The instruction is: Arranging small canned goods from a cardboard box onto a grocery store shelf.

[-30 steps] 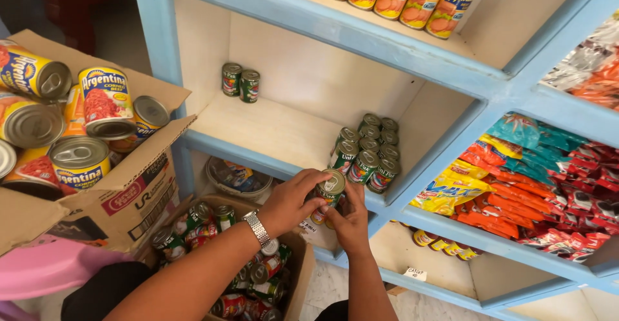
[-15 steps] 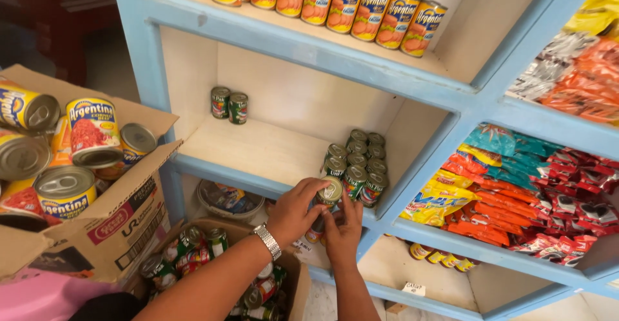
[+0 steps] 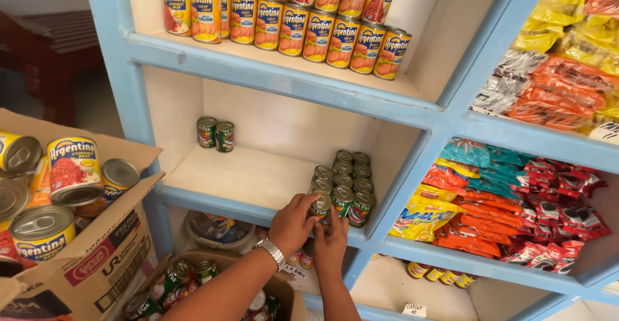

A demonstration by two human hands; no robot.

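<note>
Setting a small green can [image 3: 320, 206] onto the front edge of the middle shelf [image 3: 225, 182], we have both hands on it: the left hand [image 3: 293, 223], with a metal watch [image 3: 271, 251] on its wrist, is wrapped around the can from its 9 o'clock side, and the right hand [image 3: 330, 240] comes up from 6 o'clock with its fingers pressed against the can's lower face. Both hands are closed on the can, so it is held between them rather than standing free.

The can sits at the front left corner of a cluster of like green cans [image 3: 345, 176] that runs back toward 12 o'clock, touching or just beside its neighbour at 3 o'clock. Two more green cans [image 3: 216, 134] stand well apart at 10 o'clock, against the back wall. At 9 o'clock of the view an open cardboard box [image 3: 84, 263] holds larger tins, and below the hands another box [image 3: 187, 282] holds more small green cans.

We judge the step in hand to be seating this can in line with the front row. The next move, as we see it, calls for it to stand flat and clear of the shelf lip before either hand lets go.
</note>
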